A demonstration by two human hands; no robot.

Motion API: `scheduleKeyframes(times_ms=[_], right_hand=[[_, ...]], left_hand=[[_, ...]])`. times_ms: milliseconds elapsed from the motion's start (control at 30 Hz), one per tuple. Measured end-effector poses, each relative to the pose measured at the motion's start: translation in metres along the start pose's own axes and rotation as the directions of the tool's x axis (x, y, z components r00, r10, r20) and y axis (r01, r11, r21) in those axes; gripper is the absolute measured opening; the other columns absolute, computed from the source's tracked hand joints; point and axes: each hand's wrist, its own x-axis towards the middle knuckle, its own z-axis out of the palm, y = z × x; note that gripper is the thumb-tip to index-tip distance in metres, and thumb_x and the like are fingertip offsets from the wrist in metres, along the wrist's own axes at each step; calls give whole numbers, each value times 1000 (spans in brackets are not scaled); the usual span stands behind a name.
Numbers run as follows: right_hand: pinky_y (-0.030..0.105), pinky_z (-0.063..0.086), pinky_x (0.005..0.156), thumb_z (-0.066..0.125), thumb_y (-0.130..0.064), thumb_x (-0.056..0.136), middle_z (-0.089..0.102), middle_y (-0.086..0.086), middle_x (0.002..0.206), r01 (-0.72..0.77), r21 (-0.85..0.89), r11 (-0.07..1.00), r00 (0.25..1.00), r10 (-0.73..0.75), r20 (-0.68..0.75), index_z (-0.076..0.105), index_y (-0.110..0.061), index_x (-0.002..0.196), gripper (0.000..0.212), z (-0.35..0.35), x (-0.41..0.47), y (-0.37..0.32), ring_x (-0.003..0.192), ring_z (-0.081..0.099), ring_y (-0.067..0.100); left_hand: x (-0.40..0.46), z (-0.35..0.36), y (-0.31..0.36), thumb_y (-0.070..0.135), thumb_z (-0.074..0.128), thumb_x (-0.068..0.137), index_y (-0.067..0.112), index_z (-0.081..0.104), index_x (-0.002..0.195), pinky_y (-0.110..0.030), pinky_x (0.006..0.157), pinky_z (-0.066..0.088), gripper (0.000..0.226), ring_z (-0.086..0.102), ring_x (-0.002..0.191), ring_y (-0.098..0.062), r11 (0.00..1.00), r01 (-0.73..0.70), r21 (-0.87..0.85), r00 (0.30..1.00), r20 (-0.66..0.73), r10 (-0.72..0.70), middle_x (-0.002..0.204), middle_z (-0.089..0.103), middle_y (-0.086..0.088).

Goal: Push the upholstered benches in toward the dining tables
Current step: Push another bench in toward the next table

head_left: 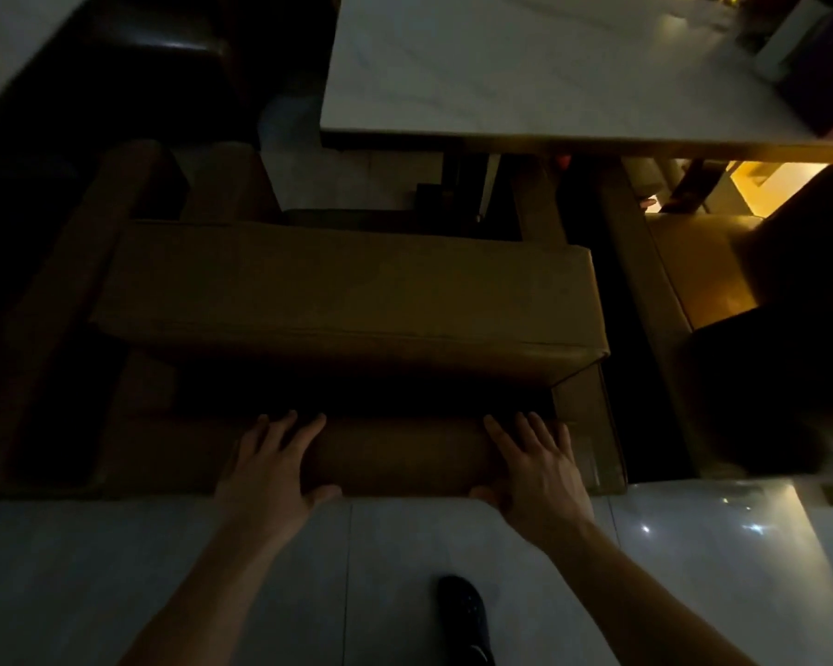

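Observation:
A brown upholstered bench (347, 290) stands in front of me, seen from behind and above in dim light. Its padded backrest top (400, 456) runs across the lower middle of the view. My left hand (272, 461) lies flat over that backrest top, fingers spread forward and thumb hooked on the near side. My right hand (537, 466) rests the same way near the backrest's right end. Beyond the seat cushion stands a white dining table (525, 74), its near edge a short gap away from the bench.
A second brown bench (693, 271) stands to the right, with a dark shape on it. Another bench (59, 300) sits to the left in shadow. Pale glossy floor tiles (212, 545) lie under me, with my dark shoe (465, 617) on them. Items stand at the table's far right corner (789, 45).

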Motion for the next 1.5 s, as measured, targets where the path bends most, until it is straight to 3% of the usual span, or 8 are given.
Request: scheduleKeyframes(times_ms=[200, 333, 467, 667, 800, 933, 1200, 1500], right_hand=[[54, -16, 115, 46, -77, 84, -7, 9, 167, -54, 16, 998, 996, 52, 66, -14, -40, 153, 99, 5, -6, -10, 151, -14, 32], [57, -12, 117, 48, -75, 84, -11, 11, 166, -50, 7, 999, 993, 49, 109, -17, -39, 152, 100, 2, 1, -9, 150, -19, 33], [59, -9, 118, 51, -72, 84, -9, 12, 166, -44, 5, 999, 991, 43, 129, -12, -38, 154, 100, -2, 6, -8, 150, -18, 35], [58, -4, 121, 54, -64, 89, -12, 14, 165, -88, 18, 996, 987, 85, 138, -12, -35, 155, 98, -18, 9, -17, 150, -18, 35], [56, 10, 123, 51, -65, 90, -13, 15, 165, -119, 55, 991, 983, 110, 148, -10, -32, 156, 95, -21, -6, -31, 151, -13, 36], [53, 14, 123, 49, -66, 90, 0, 11, 167, -86, 82, 993, 984, 72, 161, 2, -35, 157, 87, -35, -17, -54, 153, 0, 34], [47, 24, 121, 55, -56, 91, 13, 4, 165, 101, 145, 984, 965, -132, 226, 15, -37, 155, 78, -80, -17, -166, 151, 14, 30], [43, 22, 119, 54, -52, 93, 21, 5, 163, 248, 120, 961, 939, -269, 216, 18, -39, 153, 72, -120, -16, -375, 150, 20, 30]], left_hand=[[-4, 11, -9, 76, 51, 81, 52, 2, 151, -50, 116, 28, 89, -1, 150, -23, 999, -37, -2, 999, -7, 37, 164, 8, 14], [0, 17, -12, 77, 47, 81, 51, -2, 152, -50, 119, 17, 90, -3, 151, -24, 998, -58, 32, 998, -4, 58, 165, 5, 13], [4, 16, -13, 77, 48, 81, 50, 2, 152, -49, 120, 16, 88, -2, 151, -24, 997, -62, 47, 998, -23, 63, 165, 7, 13], [9, 4, -1, 64, 54, 88, 42, 0, 155, -54, 121, 4, 88, -10, 151, -27, 999, -44, -14, 999, 31, 44, 166, -2, 4], [-13, -10, -3, 62, 52, 90, 40, 5, 155, -47, 122, 12, 83, 4, 151, -25, 1000, -15, -19, 999, 42, 15, 166, 6, 2], [-40, -33, -19, 63, 53, 90, 39, 12, 155, -39, 115, 28, 81, 24, 145, -23, 999, 17, -44, 999, 31, -16, 161, 23, 4], [-85, -96, -101, 64, 53, 89, 40, 27, 151, -34, 108, 36, 72, 35, 140, -19, 979, 83, -184, 997, 20, -81, 157, 32, 6], [-134, -160, -292, 71, 51, 87, 41, 32, 147, -33, 104, 39, 70, 41, 134, -14, 943, 125, -308, 987, -55, -149, 149, 38, 12]])
